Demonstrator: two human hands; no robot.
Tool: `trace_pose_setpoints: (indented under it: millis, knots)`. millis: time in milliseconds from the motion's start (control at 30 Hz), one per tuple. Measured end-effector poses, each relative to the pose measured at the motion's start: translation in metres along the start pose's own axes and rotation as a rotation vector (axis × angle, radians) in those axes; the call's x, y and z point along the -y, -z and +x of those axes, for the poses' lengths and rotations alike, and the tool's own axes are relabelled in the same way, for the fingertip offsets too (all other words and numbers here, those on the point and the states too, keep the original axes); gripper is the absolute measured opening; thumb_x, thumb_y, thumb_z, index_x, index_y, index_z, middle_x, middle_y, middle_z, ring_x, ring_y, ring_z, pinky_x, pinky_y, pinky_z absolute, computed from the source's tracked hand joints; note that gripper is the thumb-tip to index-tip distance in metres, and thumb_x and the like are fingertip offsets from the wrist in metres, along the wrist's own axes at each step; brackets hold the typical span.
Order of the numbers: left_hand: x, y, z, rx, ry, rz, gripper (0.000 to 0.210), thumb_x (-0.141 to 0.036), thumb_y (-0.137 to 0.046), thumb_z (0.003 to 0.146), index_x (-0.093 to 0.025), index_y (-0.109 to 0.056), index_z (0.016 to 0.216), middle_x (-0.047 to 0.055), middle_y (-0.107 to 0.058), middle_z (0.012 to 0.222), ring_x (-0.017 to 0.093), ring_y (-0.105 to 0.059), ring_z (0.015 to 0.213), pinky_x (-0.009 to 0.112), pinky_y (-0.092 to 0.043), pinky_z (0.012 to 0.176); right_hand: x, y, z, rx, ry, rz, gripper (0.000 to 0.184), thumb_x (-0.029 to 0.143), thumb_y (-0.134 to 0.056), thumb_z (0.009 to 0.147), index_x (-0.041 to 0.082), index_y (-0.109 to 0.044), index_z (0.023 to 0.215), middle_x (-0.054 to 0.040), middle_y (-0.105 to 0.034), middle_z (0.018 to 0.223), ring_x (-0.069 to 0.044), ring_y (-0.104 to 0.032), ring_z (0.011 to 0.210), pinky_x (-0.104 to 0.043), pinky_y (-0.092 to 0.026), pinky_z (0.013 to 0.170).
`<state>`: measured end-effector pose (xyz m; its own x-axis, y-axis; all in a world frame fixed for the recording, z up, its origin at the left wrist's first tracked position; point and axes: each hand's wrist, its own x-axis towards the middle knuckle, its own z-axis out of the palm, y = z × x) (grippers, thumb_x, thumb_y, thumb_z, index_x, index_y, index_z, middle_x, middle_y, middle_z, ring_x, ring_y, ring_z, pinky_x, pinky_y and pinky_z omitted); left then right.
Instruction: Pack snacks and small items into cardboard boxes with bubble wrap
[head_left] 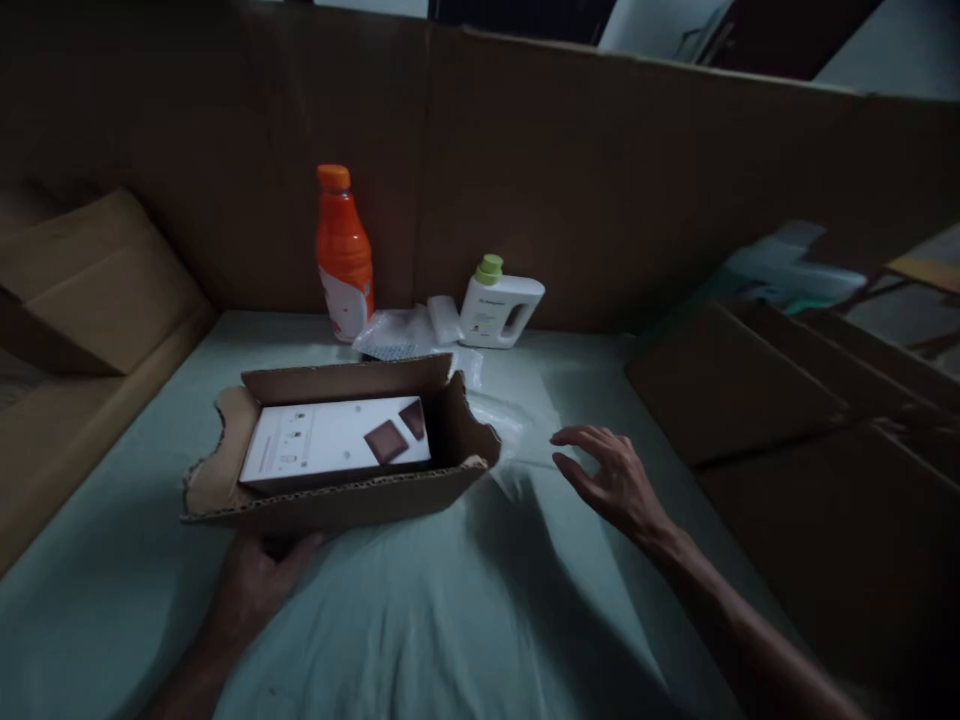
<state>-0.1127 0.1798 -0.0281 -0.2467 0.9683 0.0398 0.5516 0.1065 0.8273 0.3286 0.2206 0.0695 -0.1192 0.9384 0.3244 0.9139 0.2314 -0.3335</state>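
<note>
**Box steadied, other hand free**

Our left hand point(259, 580) clamps the near wall of the torn cardboard box point(337, 500), keeping it level on the pale surface point(450, 620); a white carton point(334, 440) lies inside. Our right hand point(611, 480) hovers, fingers spread, beside clear plastic wrap point(502, 425).

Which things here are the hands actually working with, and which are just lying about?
In use:
left hand gripping the near edge of the torn open cardboard box
flat white product box lying inside it
right hand, fingers spread, over crinkled clear plastic wrap

Lying about:
orange plastic bottle
white jug with green cap
flattened brown cardboard sheets
</note>
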Motion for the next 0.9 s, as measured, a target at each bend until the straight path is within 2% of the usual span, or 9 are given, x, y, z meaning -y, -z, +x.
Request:
trace_pose_setpoints:
  millis: [100, 167, 233, 300, 400, 533, 633, 800, 900]
  knots:
    - [-0.012, 0.004, 0.000, 0.010, 0.007, -0.016, 0.055, -0.055, -0.075, 0.064, -0.017, -0.068, 0.103, 0.014, -0.078, 0.104, 0.037, -0.071, 0.105, 0.047, -0.057, 0.098, 0.027, 0.004, -0.027, -0.022, 0.016, 0.111, 0.020, 0.036, -0.055, 0.094, 0.022, -0.069, 0.097, -0.0082, -0.075, 0.099, -0.027, -0.068, 0.093, -0.044, -0.048, 0.085]
    - [-0.017, 0.004, -0.003, -0.017, 0.013, -0.024, 0.060, -0.056, -0.075, 0.062, -0.015, -0.065, 0.105, 0.017, -0.076, 0.111, 0.037, -0.071, 0.107, 0.047, -0.056, 0.098, 0.052, -0.005, -0.028, 0.029, 0.114, 0.242, 0.027, 0.036, -0.057, 0.094, 0.020, -0.067, 0.114, -0.0111, -0.073, 0.116, -0.027, -0.066, 0.106, -0.044, -0.049, 0.092]
    - [-0.020, 0.005, -0.005, -0.037, 0.014, -0.038, 0.063, -0.055, -0.075, 0.060, -0.015, -0.064, 0.107, 0.017, -0.075, 0.116, 0.037, -0.070, 0.110, 0.047, -0.056, 0.099, 0.074, -0.023, -0.021, 0.121, 0.212, 0.352, 0.047, 0.038, -0.061, 0.092, 0.017, -0.058, 0.133, -0.0151, -0.066, 0.132, -0.029, -0.062, 0.119, -0.045, -0.049, 0.099]
    - [-0.021, 0.005, -0.004, -0.031, 0.018, -0.045, 0.063, -0.055, -0.074, 0.060, -0.015, -0.064, 0.108, 0.016, -0.075, 0.116, 0.036, -0.069, 0.112, 0.045, -0.055, 0.100, 0.090, -0.044, -0.010, 0.183, 0.250, 0.418, 0.059, 0.041, -0.064, 0.089, 0.015, -0.052, 0.141, -0.0180, -0.063, 0.137, -0.032, -0.060, 0.122, -0.048, -0.048, 0.102]
    - [-0.028, 0.002, 0.010, -0.029, 0.076, -0.004, 0.062, -0.058, -0.073, 0.060, -0.013, -0.066, 0.103, 0.019, -0.075, 0.111, 0.038, -0.069, 0.110, 0.047, -0.054, 0.100, 0.098, -0.069, 0.014, 0.161, 0.215, 0.495, 0.055, 0.041, -0.063, 0.089, 0.013, -0.056, 0.136, -0.0172, -0.066, 0.131, -0.032, -0.062, 0.118, -0.049, -0.049, 0.101]
    - [-0.046, -0.011, 0.051, -0.041, 0.061, -0.013, 0.058, -0.049, -0.074, 0.062, -0.011, -0.066, 0.105, 0.020, -0.074, 0.112, 0.036, -0.069, 0.110, 0.046, -0.054, 0.099, 0.089, -0.079, 0.056, 0.145, 0.191, 0.477, 0.048, 0.030, -0.063, 0.086, 0.016, -0.061, 0.131, -0.0108, -0.071, 0.125, -0.028, -0.067, 0.110, -0.041, -0.054, 0.094]
    - [-0.054, -0.024, 0.078, -0.054, 0.018, -0.033, 0.060, -0.042, -0.077, 0.065, -0.013, -0.062, 0.115, 0.016, -0.074, 0.112, 0.032, -0.070, 0.108, 0.041, -0.056, 0.095, 0.069, -0.072, 0.075, 0.138, 0.157, 0.374, 0.050, 0.025, -0.061, 0.086, 0.019, -0.060, 0.136, -0.0100, -0.067, 0.134, -0.027, -0.063, 0.121, -0.042, -0.051, 0.102]
    - [-0.047, -0.031, 0.084, -0.097, -0.048, -0.049, 0.068, -0.031, -0.072, 0.072, -0.017, -0.050, 0.135, 0.013, -0.067, 0.131, 0.026, -0.065, 0.121, 0.035, -0.052, 0.102, 0.027, -0.062, 0.064, 0.146, 0.027, 0.208, 0.051, 0.023, -0.068, 0.081, 0.016, -0.064, 0.132, -0.0184, -0.058, 0.145, -0.036, -0.054, 0.132, -0.055, -0.039, 0.111]
    - [-0.045, -0.033, 0.082, -0.111, -0.029, -0.014, 0.061, -0.033, -0.072, 0.073, -0.015, -0.055, 0.128, 0.015, -0.071, 0.121, 0.031, -0.067, 0.115, 0.042, -0.053, 0.100, 0.015, -0.066, 0.053, 0.180, -0.051, 0.159, 0.051, 0.020, -0.072, 0.076, 0.017, -0.068, 0.126, -0.0185, -0.064, 0.136, -0.037, -0.059, 0.123, -0.054, -0.042, 0.106]
